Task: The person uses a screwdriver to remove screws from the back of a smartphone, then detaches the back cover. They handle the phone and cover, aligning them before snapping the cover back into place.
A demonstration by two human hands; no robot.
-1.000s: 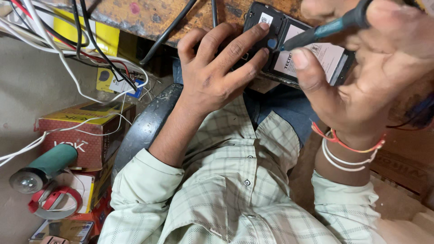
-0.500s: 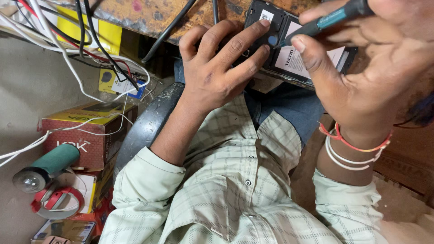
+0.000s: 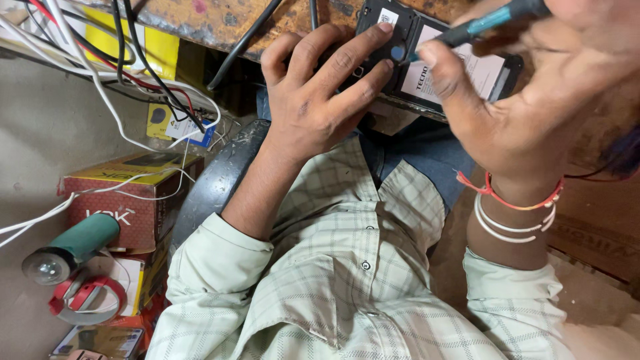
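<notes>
At top centre I saw my left hand pinning the opened phone, fingers spread; my right hand gripped a teal screwdriver. Cables and a red box crowded left.

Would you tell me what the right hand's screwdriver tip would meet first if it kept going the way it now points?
Probably the opened phone: the right hand aims the screwdriver down-left, its tip at the phone's back beside the left hand fingertips. Depth is unclear, so actual contact cannot be told.
</notes>
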